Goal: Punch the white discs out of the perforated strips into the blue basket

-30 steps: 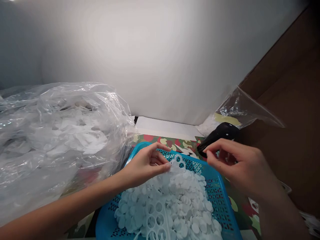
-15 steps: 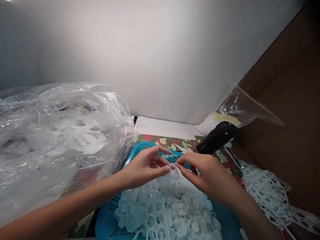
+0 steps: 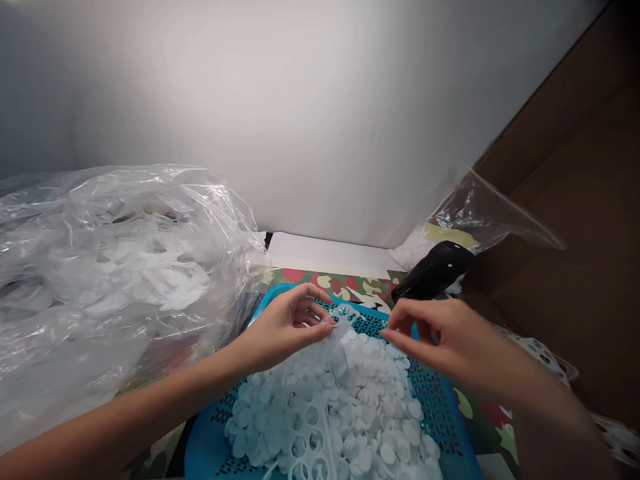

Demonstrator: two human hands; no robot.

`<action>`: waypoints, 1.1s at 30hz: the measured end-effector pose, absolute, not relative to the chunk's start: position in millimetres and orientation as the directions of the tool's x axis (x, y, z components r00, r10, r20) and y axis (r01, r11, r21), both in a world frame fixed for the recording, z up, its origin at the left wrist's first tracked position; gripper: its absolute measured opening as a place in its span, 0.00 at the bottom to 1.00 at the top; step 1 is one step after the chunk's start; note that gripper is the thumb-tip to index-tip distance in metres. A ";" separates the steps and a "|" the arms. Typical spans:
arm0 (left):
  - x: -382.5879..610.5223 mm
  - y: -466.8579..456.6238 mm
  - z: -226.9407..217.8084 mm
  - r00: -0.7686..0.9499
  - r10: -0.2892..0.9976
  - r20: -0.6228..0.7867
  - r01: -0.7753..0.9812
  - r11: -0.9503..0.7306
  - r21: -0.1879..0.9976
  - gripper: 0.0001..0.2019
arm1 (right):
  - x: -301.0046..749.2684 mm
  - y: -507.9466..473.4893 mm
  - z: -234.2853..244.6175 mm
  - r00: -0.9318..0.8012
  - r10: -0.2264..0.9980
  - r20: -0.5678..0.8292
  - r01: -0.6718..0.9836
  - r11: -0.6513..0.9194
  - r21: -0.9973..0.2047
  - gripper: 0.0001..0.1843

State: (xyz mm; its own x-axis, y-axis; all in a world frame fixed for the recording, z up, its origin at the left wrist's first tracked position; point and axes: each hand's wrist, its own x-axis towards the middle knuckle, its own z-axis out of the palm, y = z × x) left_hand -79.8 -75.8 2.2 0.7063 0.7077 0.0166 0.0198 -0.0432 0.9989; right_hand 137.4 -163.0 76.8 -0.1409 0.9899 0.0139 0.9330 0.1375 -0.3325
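A blue perforated basket (image 3: 436, 407) sits in front of me, heaped with small white round discs (image 3: 370, 393). A white punched strip (image 3: 313, 433) full of round holes runs from the basket's near edge up to my left hand (image 3: 285, 327), which pinches its far end between thumb and fingers. My right hand (image 3: 450, 340) hovers over the basket's right side, thumb and forefinger pressed together; whatever they hold is too small to make out.
A big clear plastic bag (image 3: 115, 280) of white material fills the left. A black tool (image 3: 434, 270) and a smaller clear bag (image 3: 480, 220) lie behind the basket. Punched white scrap strips (image 3: 550, 353) lie at the right, beside a brown cardboard wall (image 3: 580, 200).
My right hand met my left at the strip's end half a second ago, then drew away to the right with its fingers pinched. My left hand has stayed on the strip.
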 end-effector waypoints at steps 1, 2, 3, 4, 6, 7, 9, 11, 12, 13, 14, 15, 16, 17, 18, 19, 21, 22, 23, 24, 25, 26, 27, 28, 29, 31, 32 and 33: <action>-79.2 -75.3 1.4 0.702 0.712 0.009 0.019 -0.030 0.999 0.14 | 132.8 -163.4 74.3 -0.186 0.982 -0.026 0.929 0.167 -0.330 0.12; -78.7 -75.0 0.5 0.702 0.712 0.002 0.016 -0.018 1.000 0.14 | 127.4 -163.6 71.7 -0.203 0.979 -0.023 0.929 0.185 -0.322 0.12; -78.5 -74.8 -0.3 0.706 0.708 -0.004 0.012 -0.006 1.000 0.14 | 121.6 -163.6 69.1 -0.221 0.975 -0.023 0.926 0.203 -0.319 0.11; -78.4 -74.8 -1.0 0.711 0.703 -0.009 0.008 0.005 1.000 0.14 | 115.9 -163.5 66.5 -0.227 0.974 0.000 0.926 0.215 -0.310 0.10; -78.8 -74.9 -1.8 0.720 0.694 -0.011 -0.012 0.028 1.000 0.15 | 106.5 -162.4 61.8 -0.232 0.972 0.040 0.929 0.234 -0.289 0.07; -79.2 -75.1 -1.7 0.723 0.690 -0.012 -0.022 0.040 0.999 0.15 | 103.1 -161.6 59.6 -0.243 0.968 0.058 0.926 0.250 -0.282 0.06; -79.9 -75.6 -0.9 0.730 0.684 -0.015 -0.032 0.056 0.998 0.16 | 99.1 -159.3 55.7 -0.276 0.958 0.080 0.917 0.288 -0.277 0.07; -80.2 -76.3 0.4 0.743 0.669 -0.011 -0.039 0.059 0.997 0.16 | 98.0 -157.3 52.7 -0.304 0.949 0.083 0.906 0.315 -0.282 0.08; -80.2 -76.8 1.1 0.752 0.659 -0.006 -0.041 0.056 0.998 0.16 | 98.3 -156.5 51.6 -0.312 0.947 0.078 0.903 0.321 -0.286 0.09; -80.1 -77.3 1.7 0.763 0.647 0.001 -0.045 0.052 0.998 0.16 | 98.8 -156.0 50.6 -0.318 0.946 0.070 0.900 0.324 -0.292 0.10; -79.9 -77.7 2.1 0.772 0.635 0.010 -0.049 0.043 0.998 0.17 | 99.5 -155.8 49.9 -0.323 0.944 0.060 0.897 0.326 -0.300 0.10; -79.8 -78.1 2.3 0.780 0.626 0.020 -0.048 0.029 0.998 0.18 | 100.2 -155.7 49.4 -0.327 0.944 0.052 0.893 0.327 -0.308 0.10; -79.7 -78.5 2.2 0.784 0.620 0.028 -0.042 0.008 0.999 0.18 | 100.9 -155.8 48.9 -0.329 0.943 0.048 0.891 0.327 -0.316 0.10; -79.8 -78.7 1.9 0.786 0.617 0.032 -0.029 -0.016 0.999 0.19 | 101.4 -155.9 48.6 -0.331 0.942 0.048 0.888 0.329 -0.321 0.10; -80.1 -78.8 1.4 0.786 0.617 0.032 -0.008 -0.042 0.999 0.19 | 101.8 -155.9 48.4 -0.333 0.942 0.050 0.886 0.330 -0.326 0.10; -80.5 -78.9 0.8 0.788 0.616 0.028 0.016 -0.065 0.998 0.20 | 102.0 -155.9 48.4 -0.334 0.941 0.053 0.884 0.332 -0.329 0.10; -81.6 -78.9 -0.1 0.795 0.606 0.014 0.056 -0.098 0.994 0.19 | 102.3 -155.9 49.0 -0.332 0.941 0.056 0.883 0.331 -0.333 0.09; -82.1 -79.0 -0.1 0.801 0.599 0.012 0.068 -0.111 0.992 0.19 | 102.5 -155.9 49.7 -0.329 0.943 0.054 0.883 0.328 -0.337 0.09; -82.6 -79.1 0.1 0.807 0.591 0.015 0.074 -0.126 0.989 0.19 | 102.8 -155.9 50.7 -0.325 0.944 0.050 0.882 0.322 -0.344 0.09; -83.0 -79.3 0.7 0.813 0.582 0.024 0.075 -0.145 0.987 0.19 | 103.3 -155.8 51.8 -0.319 0.947 0.047 0.882 0.314 -0.352 0.08; -83.3 -79.5 1.6 0.819 0.572 0.034 0.075 -0.166 0.983 0.19 | 104.0 -155.8 52.9 -0.315 0.948 0.039 0.880 0.308 -0.362 0.08; -83.4 -79.9 2.7 0.827 0.561 0.044 0.075 -0.188 0.979 0.18 | 104.7 -155.6 54.0 -0.314 0.949 0.029 0.878 0.302 -0.370 0.07; -83.4 -80.2 3.9 0.833 0.550 0.053 0.075 -0.207 0.975 0.17 | 105.5 -155.4 54.8 -0.319 0.948 0.019 0.875 0.302 -0.378 0.08; -83.3 -80.7 5.2 0.839 0.541 0.060 0.074 -0.223 0.972 0.17 | 106.2 -155.2 55.3 -0.328 0.945 0.010 0.871 0.307 -0.383 0.08; -83.2 -81.1 6.3 0.842 0.535 0.065 0.073 -0.233 0.970 0.17 | 106.7 -154.9 55.4 -0.342 0.940 0.002 0.867 0.316 -0.385 0.08; -83.2 -82.1 7.8 0.847 0.527 0.070 0.070 -0.241 0.968 0.17 | 107.8 -154.5 54.9 -0.374 0.927 -0.006 0.859 0.344 -0.380 0.10; -83.2 -82.5 8.1 0.848 0.526 0.069 0.069 -0.239 0.969 0.17 | 108.4 -154.3 54.7 -0.390 0.921 -0.005 0.855 0.361 -0.372 0.10; -83.4 -83.0 8.1 0.849 0.524 0.065 0.070 -0.233 0.970 0.17 | 109.4 -154.2 54.7 -0.411 0.912 -0.006 0.850 0.381 -0.363 0.09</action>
